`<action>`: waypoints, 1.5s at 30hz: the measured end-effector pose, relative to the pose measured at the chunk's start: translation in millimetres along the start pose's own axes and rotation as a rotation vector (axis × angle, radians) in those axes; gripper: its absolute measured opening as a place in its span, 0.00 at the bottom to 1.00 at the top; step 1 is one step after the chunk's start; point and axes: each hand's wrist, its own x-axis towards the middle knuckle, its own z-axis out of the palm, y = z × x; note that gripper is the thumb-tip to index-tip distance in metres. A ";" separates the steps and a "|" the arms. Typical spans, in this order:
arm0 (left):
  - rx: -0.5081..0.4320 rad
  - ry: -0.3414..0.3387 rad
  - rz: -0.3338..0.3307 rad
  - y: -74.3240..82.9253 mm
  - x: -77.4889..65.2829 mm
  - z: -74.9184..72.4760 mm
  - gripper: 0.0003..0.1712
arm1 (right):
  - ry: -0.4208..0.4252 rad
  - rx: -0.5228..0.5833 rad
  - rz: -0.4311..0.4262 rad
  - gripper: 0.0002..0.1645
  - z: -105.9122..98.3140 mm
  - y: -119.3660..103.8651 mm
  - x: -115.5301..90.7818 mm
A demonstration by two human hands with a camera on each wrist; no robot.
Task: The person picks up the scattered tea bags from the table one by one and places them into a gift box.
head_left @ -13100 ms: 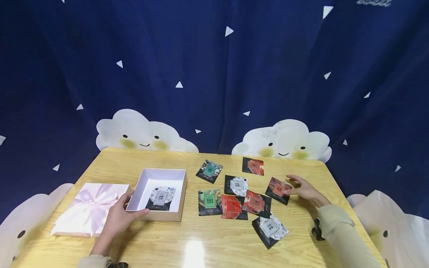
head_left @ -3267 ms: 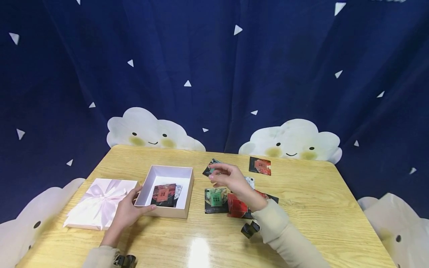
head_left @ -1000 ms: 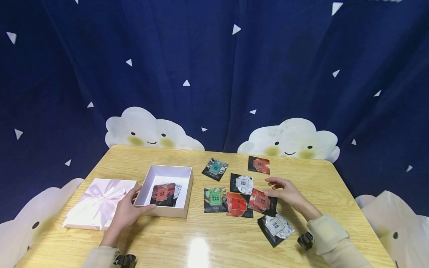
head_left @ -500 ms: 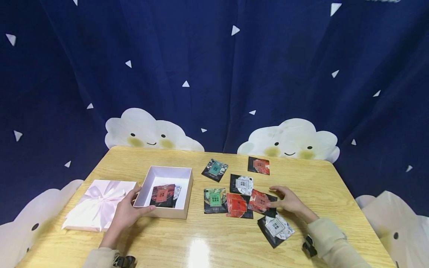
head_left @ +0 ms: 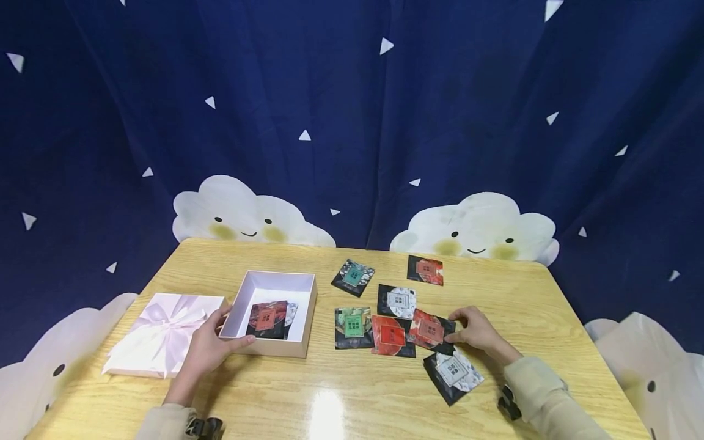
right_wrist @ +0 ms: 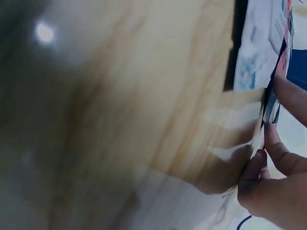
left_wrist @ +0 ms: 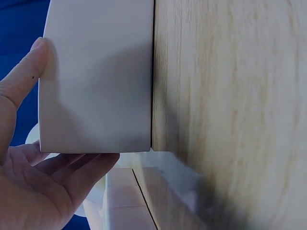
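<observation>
L hand (head_left: pixel 206 351) grips the open box (head_left: pixel 283 348) at its near-left corner, thumb on the front wall, other fingers round the left side. Inside, toward the near wall, a dark red packet (head_left: pixel 266 319) lies partly over a white-and-black packet (head_left: pixel 292 313). R hand (head_left: pixel 477 333) pinches the R edge of a red-and-black packet (head_left: pixel 431 330) w/ thumb & fingertips; that pkt is on the table (head_left: pixel 379 403), well R of the box (R wrist view is blurry, so can't tell if it's lifted at all).

Just L of it: a bright red packet (head_left: pixel 389 336), then a green packet (head_left: pixel 352 329). Just nearer the person: a tilted silver-label packet (head_left: pixel 453 373). Farther back: a white-label packet (head_left: pixel 397 300), a teal packet (head_left: pixel 353 277) & a far red packet (head_left: pixel 425 269). Flat bow-topped piece (head_left: pixel 167 333) sits L of box; navy curtain (head_left: pixel 352 122) behind.
</observation>
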 end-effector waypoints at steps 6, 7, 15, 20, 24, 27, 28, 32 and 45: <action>0.000 0.011 0.009 -1.7 1.7 0.2 0.50 | 0.017 -0.004 0.029 0.23 0.2 -3.9 0.6; 0.000 0.010 0.007 -1.6 1.7 0.1 0.50 | 0.018 0.007 0.036 0.23 0.4 -4.3 0.7; 0.005 -0.008 -0.013 -1.4 1.4 -0.3 0.51 | 0.059 0.103 0.117 0.16 2.4 -3.4 1.1; 0.008 -0.003 -0.005 -2.3 1.8 0.5 0.51 | 0.062 0.200 0.165 0.12 -1.7 -3.4 2.1; 0.008 0.002 0.000 -3.8 2.5 0.9 0.51 | 0.060 0.262 0.165 0.11 -7.2 -6.4 1.5; 0.002 0.001 0.000 -4.5 2.9 0.8 0.50 | 0.035 0.318 0.157 0.13 -11.4 -8.8 1.4; 0.002 0.001 0.001 -4.3 2.8 0.7 0.50 | 0.024 0.346 0.161 0.14 -12.6 -9.5 1.5; -0.004 0.001 0.001 -2.9 2.0 -0.1 0.50 | 0.004 0.430 0.176 0.16 -16.8 -11.7 1.7; -0.009 0.004 -0.001 -3.7 2.0 0.7 0.50 | -0.017 0.629 0.150 0.24 -21.6 12.4 9.9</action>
